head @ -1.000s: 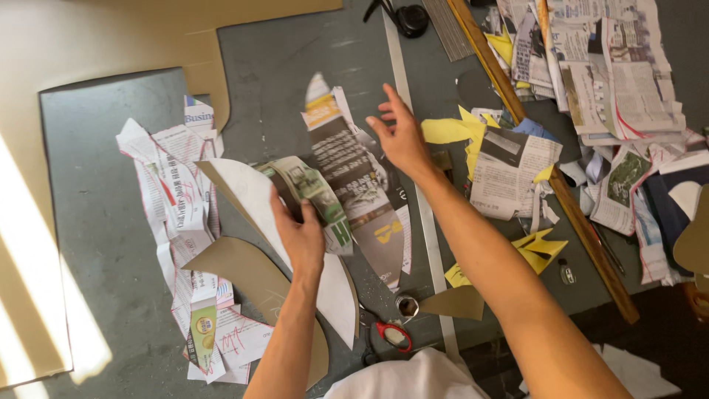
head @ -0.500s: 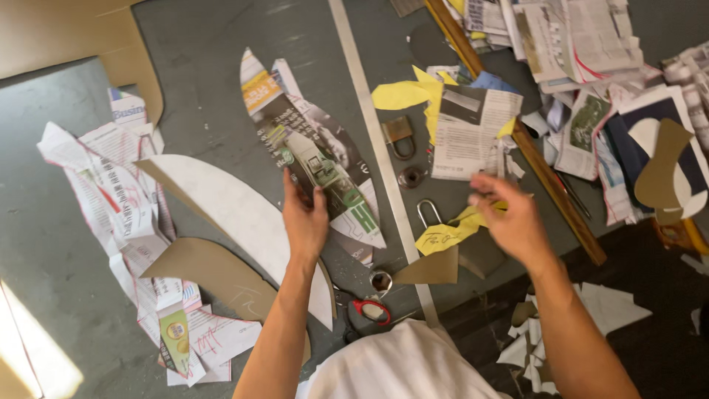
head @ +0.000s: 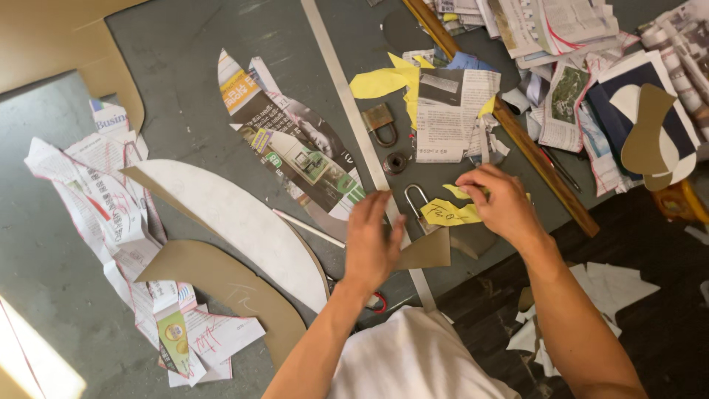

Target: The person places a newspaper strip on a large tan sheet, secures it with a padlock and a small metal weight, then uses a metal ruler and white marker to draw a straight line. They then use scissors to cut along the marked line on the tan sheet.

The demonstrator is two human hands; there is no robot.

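In the head view, we see our right hand (head: 504, 203) resting on a yellow paper scrap (head: 447, 213) that lies near the middle of the grey worktable (head: 185, 59), just right of the long metal ruler (head: 354, 125). The fingers press and pinch the scrap at its far edge; it looks grasped rather than clenched. Our left hand (head: 373, 240) hovers open, fingers spread and a little blurred, over a brown card wedge (head: 427, 251) beside the ruler; we cannot tell whether it touches the card.

We judge the cutting well along. A curved newspaper cutout (head: 295, 151) lies flat left of the ruler, a white curved template (head: 236, 222) sits nearer and further left, and a brown card curve (head: 221, 284) lies below it. Newspaper offcuts (head: 111, 214) are piled on the left. More yellow pieces (head: 384, 80) and a newspaper sheet (head: 450, 114) wait on the far side, with a padlock (head: 379, 122) between them and the ruler. A stack of uncut newspapers (head: 561, 29) at far right suggests plenty is left.
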